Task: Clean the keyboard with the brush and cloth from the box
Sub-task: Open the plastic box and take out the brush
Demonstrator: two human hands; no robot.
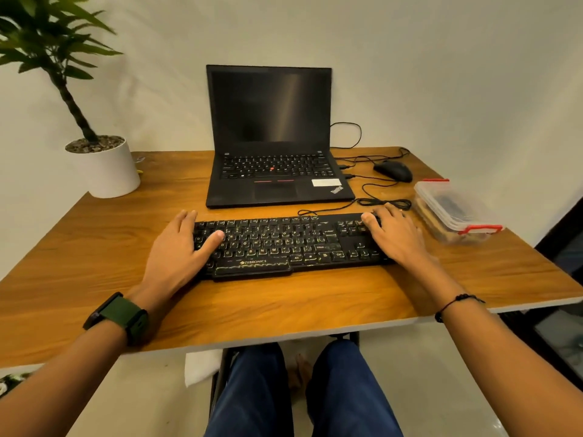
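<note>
Task looks barely begun: no brush or cloth out yet, and the box (pixel 454 212) at the table's (pixel 284 304) right edge has its lid on w/ red clips. Inside, dark and tan shapes, prob. the brush & cloth, but too blurred to tell. Keyboard (pixel 284 244) lies mid-table, near the laptop (pixel 274 137). Left hand (pixel 179 247) and right hand (pixel 394 234) rest flat on its two ends, fingers relaxed, gripping nothing.
</note>
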